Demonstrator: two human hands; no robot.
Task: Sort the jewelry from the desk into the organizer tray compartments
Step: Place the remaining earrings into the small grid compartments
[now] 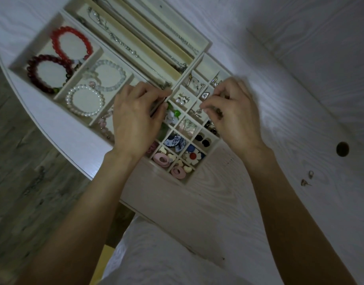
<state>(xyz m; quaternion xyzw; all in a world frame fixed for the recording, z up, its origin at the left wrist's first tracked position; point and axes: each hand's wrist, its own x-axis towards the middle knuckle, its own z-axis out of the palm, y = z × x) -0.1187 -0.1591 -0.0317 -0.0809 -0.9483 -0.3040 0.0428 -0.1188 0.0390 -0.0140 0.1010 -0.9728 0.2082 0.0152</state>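
Both hands hang over the tray (pixel 178 177), a pale wooden organizer lying on the white desk (pixel 269 112). The left hand (pixel 136 120) has its fingers curled at a divider near the tray's middle, thumb and forefinger drawn narrow together; whether they pinch anything I cannot tell, as the tips are blurred. The right hand (pixel 234 112) curls over the small square cells, thumb and forefinger close as if pinching a tiny silvery piece, too small to make out.

The small cells hold earrings: pearl studs (pixel 182 100), black studs (pixel 202 140), a blue patterned pair (pixel 176 141), a red and white flower (pixel 194 156), pink ovals (pixel 161 159) with cream hearts. Wider cells on the left hold a red bracelet (pixel 72 43), a dark red bracelet (pixel 49 72), a clear bracelet (pixel 109 75) and a pearl bracelet (pixel 85 99). Long slots at the top hold chains (pixel 123 43).

Two small earrings (pixel 307 178) lie on the desk, well apart from the tray, to the right
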